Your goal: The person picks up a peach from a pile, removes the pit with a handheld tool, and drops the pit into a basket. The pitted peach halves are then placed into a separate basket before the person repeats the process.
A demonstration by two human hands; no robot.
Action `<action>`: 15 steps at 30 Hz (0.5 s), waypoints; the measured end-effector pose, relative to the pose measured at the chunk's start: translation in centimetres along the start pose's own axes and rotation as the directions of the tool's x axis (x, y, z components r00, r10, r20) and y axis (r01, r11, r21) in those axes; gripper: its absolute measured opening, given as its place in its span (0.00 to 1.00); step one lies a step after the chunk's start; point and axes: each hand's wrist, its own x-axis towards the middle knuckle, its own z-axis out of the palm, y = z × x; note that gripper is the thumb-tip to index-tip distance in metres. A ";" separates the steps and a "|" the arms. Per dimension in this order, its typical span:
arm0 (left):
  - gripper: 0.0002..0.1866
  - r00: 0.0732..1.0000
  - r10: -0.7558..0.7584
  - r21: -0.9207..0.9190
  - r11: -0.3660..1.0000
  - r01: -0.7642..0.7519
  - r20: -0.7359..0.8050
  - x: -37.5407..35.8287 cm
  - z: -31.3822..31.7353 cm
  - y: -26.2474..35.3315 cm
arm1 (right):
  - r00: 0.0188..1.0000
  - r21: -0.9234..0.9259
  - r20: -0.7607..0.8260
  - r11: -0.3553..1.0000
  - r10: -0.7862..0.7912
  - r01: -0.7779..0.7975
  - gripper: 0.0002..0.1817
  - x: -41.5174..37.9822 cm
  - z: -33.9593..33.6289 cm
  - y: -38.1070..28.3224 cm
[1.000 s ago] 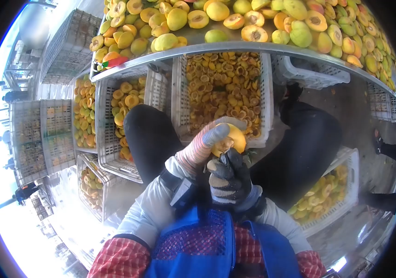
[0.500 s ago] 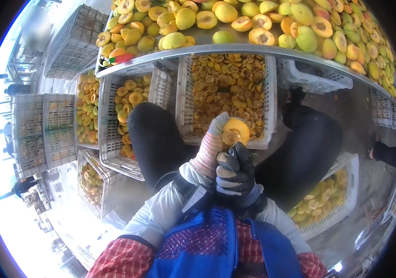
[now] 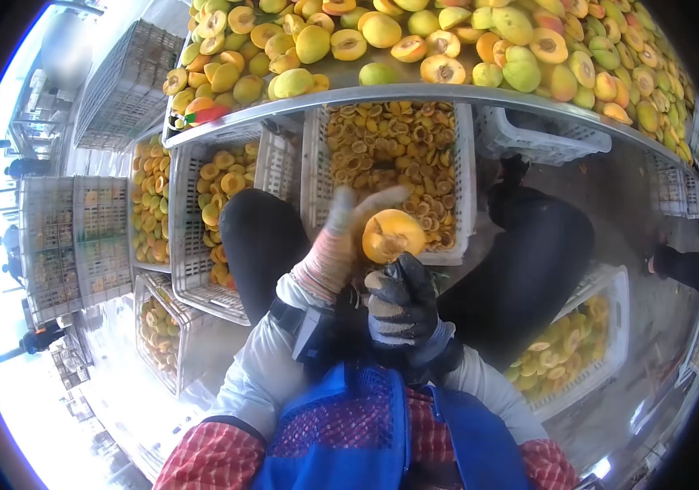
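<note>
A halved orange-yellow fruit [image 3: 394,235] with its cut face up sits in front of my chest. Beside its left edge is my left hand [image 3: 334,249] in a pale striped glove, blurred, its fingers spread. My right hand [image 3: 405,304], in a dark grey glove, is closed just below the fruit, its fingertips at the fruit's lower edge near the centre. What is inside that fist is hidden. Beyond the hands stands a white crate [image 3: 465,180] holding many fruit pieces with hollowed centres.
A metal-edged table [image 3: 325,98] heaped with whole and halved fruit spans the top. Fruit crates [image 3: 182,220] stand at the left, another crate [image 3: 617,327] at the lower right. Stacked crates [image 3: 104,237] are farther left. Another person's leg [image 3: 684,272] shows at the right edge.
My left hand has moved left and its fingers have spread from around the fruit. The fruit and my right hand have shifted slightly left. The whole view has shifted a little.
</note>
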 end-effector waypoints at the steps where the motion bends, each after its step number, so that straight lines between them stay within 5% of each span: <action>1: 0.44 0.999 -0.047 0.116 0.992 0.047 0.005 0.0 0.1 -0.1 | 1.000 0.013 0.011 1.000 0.007 -0.007 0.26 0.1 0.3 0.1; 2: 0.44 0.996 -0.095 0.233 0.968 0.092 0.002 0.0 0.1 -0.2 | 1.000 0.027 0.023 1.000 0.015 -0.016 0.26 0.2 0.5 0.2; 5: 0.42 0.983 -0.121 -0.083 0.988 0.133 0.141 0.8 -0.6 -2.0 | 0.999 -0.021 0.037 0.999 0.026 -0.025 0.25 0.3 1.0 0.4; 6: 0.40 0.991 -0.113 -0.254 0.959 0.126 0.065 1.0 -0.3 -2.9 | 1.000 -0.024 0.019 1.000 0.013 -0.012 0.26 0.2 1.4 0.6; 10: 0.33 0.976 -0.026 -0.445 0.887 0.122 0.215 0.6 1.6 -2.6 | 1.000 -0.028 0.018 1.000 0.007 -0.006 0.26 0.4 1.1 0.9; 13: 0.27 0.979 0.001 -0.331 0.941 0.068 0.203 1.5 -0.1 -2.7 | 1.000 -0.026 0.014 1.000 0.018 -0.018 0.26 0.5 1.3 0.8; 15: 0.24 0.999 0.003 -0.216 0.976 -0.011 -0.039 1.2 0.2 -1.9 | 1.000 -0.029 -0.025 1.000 -0.010 0.009 0.26 0.4 1.3 0.7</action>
